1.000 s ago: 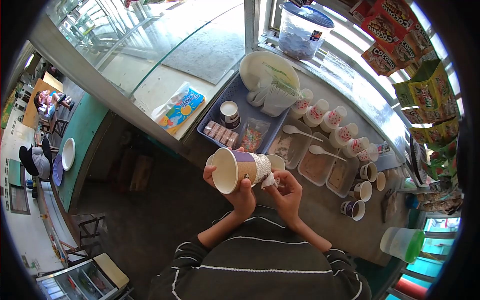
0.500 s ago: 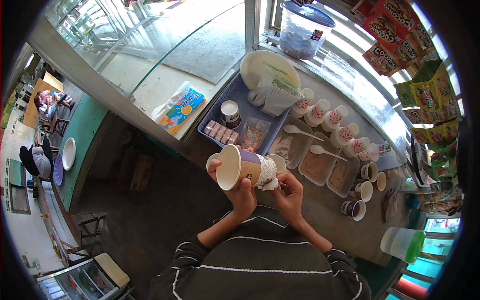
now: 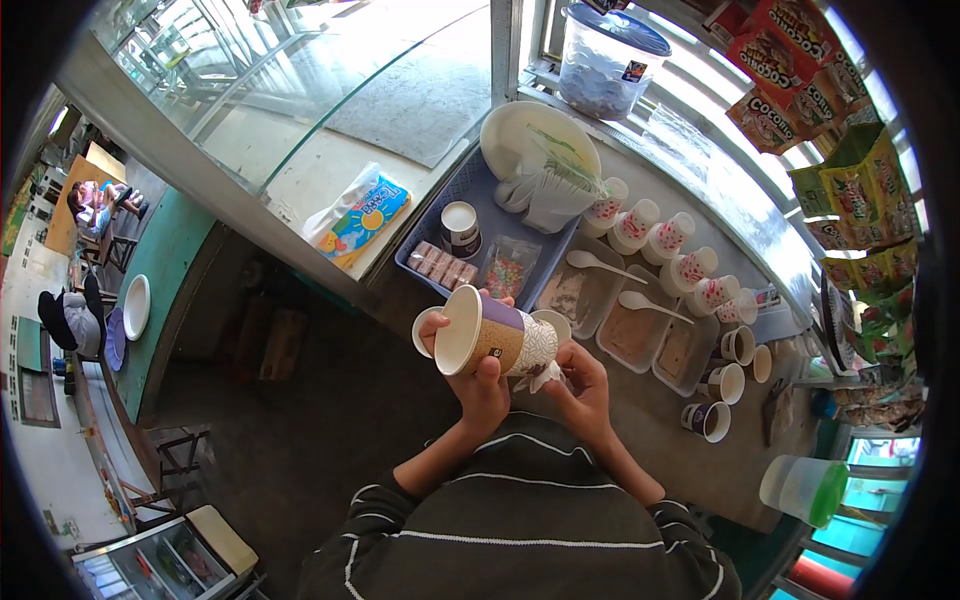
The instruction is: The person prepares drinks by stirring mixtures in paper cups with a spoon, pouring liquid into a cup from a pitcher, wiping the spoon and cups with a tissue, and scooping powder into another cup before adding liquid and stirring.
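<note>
Left hand [image 3: 482, 400] curled firmly round a patterned paper cup [image 3: 505, 337], tipped sideways, mouth leftward. Right hand [image 3: 585, 392] pinches white tissue [image 3: 541, 378] at the cup's underside. Open floor [image 3: 335, 430] leftward; plastic tubs [image 3: 673, 384] near, rightward; blue basket [image 3: 437, 213] edge beyond the cup.

Free room left of held cup [image 3: 500, 335], basket [image 3: 463, 184] ahead, tubs [image 3: 632, 337] crowding right

Patterned paper cup [image 3: 508, 338], tipped sideways, white tissue [image 3: 541, 378] by its base
</note>
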